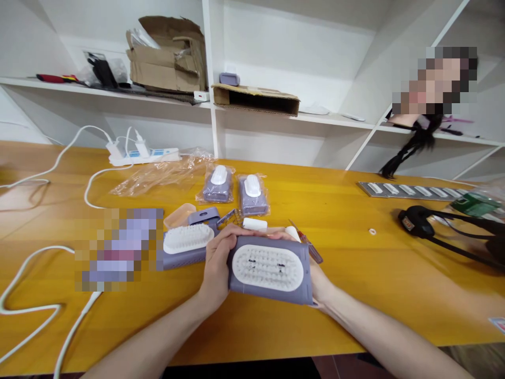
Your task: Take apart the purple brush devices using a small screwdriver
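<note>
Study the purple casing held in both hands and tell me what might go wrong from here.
The purple casing could slip, since only the left hand and right hand support it. The right hand might knock the screwdriver lying close by. The small white ring, loose on the table, could get lost.

Purple casing (269,300) with white bristled oval face, tilted in both hands (266,247).

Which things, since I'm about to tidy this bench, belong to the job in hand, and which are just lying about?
Likely in the job:
- purple unit, held in left hand and right hand
- second purple unit beside it
- screwdriver
- white cylinder

Probably just lying about:
- power strip
- crumpled plastic
- torn cardboard box
- black strapped gear
</note>
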A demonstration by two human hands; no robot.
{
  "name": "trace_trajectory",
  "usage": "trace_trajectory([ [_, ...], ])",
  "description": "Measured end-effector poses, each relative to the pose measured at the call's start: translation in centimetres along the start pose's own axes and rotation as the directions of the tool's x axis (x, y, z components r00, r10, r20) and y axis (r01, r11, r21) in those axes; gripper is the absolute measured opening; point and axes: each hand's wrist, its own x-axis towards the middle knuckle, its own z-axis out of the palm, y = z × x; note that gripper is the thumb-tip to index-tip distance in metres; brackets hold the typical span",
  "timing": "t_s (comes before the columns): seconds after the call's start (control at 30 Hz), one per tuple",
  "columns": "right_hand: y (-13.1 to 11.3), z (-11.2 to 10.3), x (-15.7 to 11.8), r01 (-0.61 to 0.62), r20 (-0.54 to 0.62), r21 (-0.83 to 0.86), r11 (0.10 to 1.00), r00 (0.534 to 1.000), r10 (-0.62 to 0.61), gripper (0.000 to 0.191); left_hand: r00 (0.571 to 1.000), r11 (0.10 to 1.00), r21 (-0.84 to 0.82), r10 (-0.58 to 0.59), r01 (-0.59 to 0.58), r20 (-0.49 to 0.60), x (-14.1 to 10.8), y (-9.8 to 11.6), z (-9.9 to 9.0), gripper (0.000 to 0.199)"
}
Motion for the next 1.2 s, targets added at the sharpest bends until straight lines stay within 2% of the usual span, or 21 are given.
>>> trace_trajectory([
  [0.17,0.2,-0.3,-0.1,-0.075,0.005,0.026,0.997,0.997,0.075,0.029,1.000,0.999,-0.034,-0.009,0.009,0.003,-0.2,0.0,0.1,0.030],
  [0.37,0.7,-0.6,0.3,-0.028,-0.026,-0.030,0.999,0.999,0.027,0.031,1.000,1.000,-0.011,-0.004,0.003,-0.022,-0.2,0.4,0.3,0.028],
  [0.5,-1.0,-0.7,0.8,-0.001,0.070,-0.078,0.997,0.997,0.007,0.033,0.999,0.999,0.033,-0.013,0.015,-0.053,0.4,0.9,0.6,0.028],
  [0.57,-2.2,-0.9,1.1,0.031,0.116,-0.114,0.993,0.993,-0.018,0.043,0.994,0.998,0.059,-0.003,0.010,-0.109,1.1,0.8,0.4,0.028],
  [0.63,-2.9,-1.0,1.3,0.029,0.080,-0.107,0.994,0.997,-0.021,0.053,0.980,0.995,0.091,0.046,-0.029,-0.192,1.7,0.5,0.1,0.028],
  [0.73,-2.7,-0.8,1.3,0.044,-0.094,-0.076,0.996,0.994,-0.051,0.048,0.962,0.988,0.136,0.100,-0.067,-0.253,2.2,-0.2,0.0,0.027],
  [0.83,-1.8,-0.4,1.3,0.138,-0.300,-0.133,0.981,0.938,-0.172,0.034,0.975,0.981,0.165,0.132,-0.102,-0.179,1.9,-0.5,0.3,0.026],
  [0.93,-1.5,-0.9,1.6,0.202,-0.375,-0.145,0.969,0.895,-0.243,0.023,0.977,0.975,0.158,0.175,-0.155,-0.125,1.4,-0.5,0.5,0.028],
  [1.07,-1.9,-2.6,2.3,0.143,-0.371,0.013,0.990,0.920,-0.128,0.021,0.984,0.988,0.063,0.150,-0.144,-0.097,1.3,0.1,0.2,0.026],
  [1.2,-1.8,-3.9,3.1,0.106,-0.392,0.107,0.989,0.918,-0.056,0.022,0.986,0.991,0.045,0.124,-0.130,0.112,0.6,0.7,0.8,0.041],
])
